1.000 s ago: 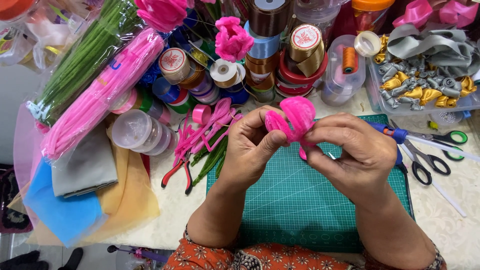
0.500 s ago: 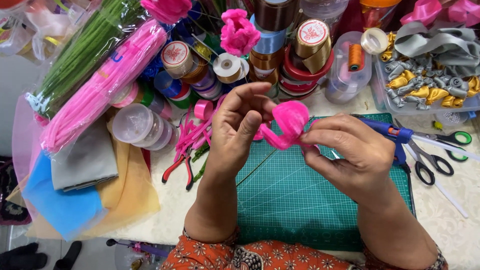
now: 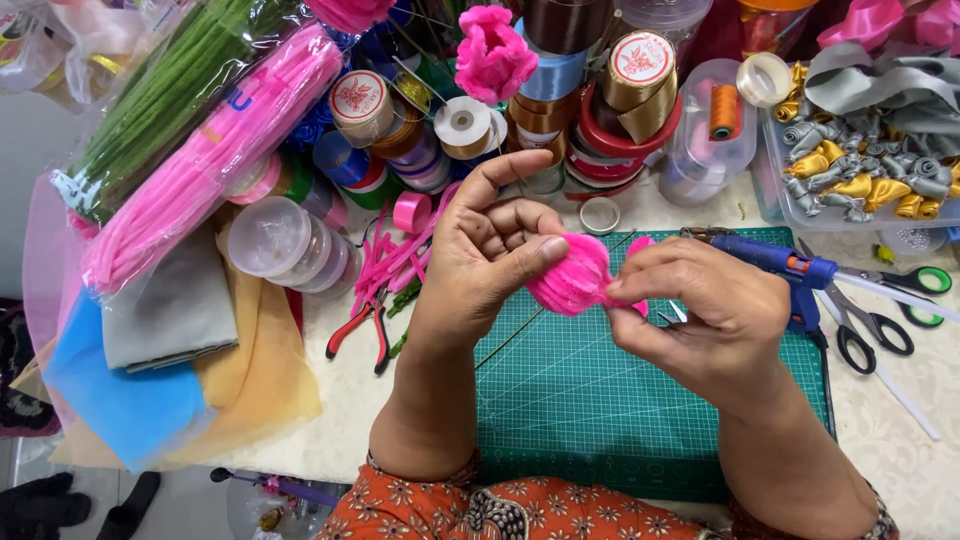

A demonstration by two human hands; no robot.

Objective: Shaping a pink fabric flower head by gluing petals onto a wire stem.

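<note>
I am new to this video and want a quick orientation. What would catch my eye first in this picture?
First, the fuzzy pink flower at the centre, pinched between the left hand and the right hand above the green cutting mat. Next, the long bag of pink pipe cleaners lying slantwise at upper left, beside a bag of green ones. Stacked ribbon spools crowd the back of the table.
</note>
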